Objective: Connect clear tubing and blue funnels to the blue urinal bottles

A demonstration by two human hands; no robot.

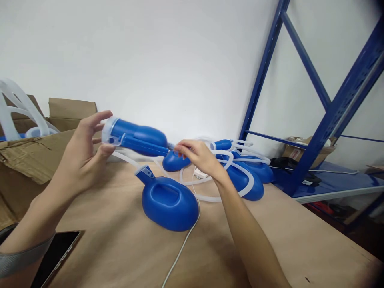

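My left hand (87, 148) holds a blue plastic bottle (138, 138) in the air by its clear wide mouth end, lying sideways above the table. My right hand (196, 156) pinches the narrow tip of that bottle, where a clear tube (210, 184) joins it. Below them another blue bottle (168, 202) with a handle recess lies on the wooden table (120, 244). Behind my right hand more blue bottles (252, 176) lie tangled with clear tubing.
An open cardboard box (33, 156) with clear tubing stands at the left. A dark phone (57, 256) lies at the near left edge. A white cable (183, 244) runs across the table. Blue metal shelving (318, 132) stands at the right, holding boxes and cables.
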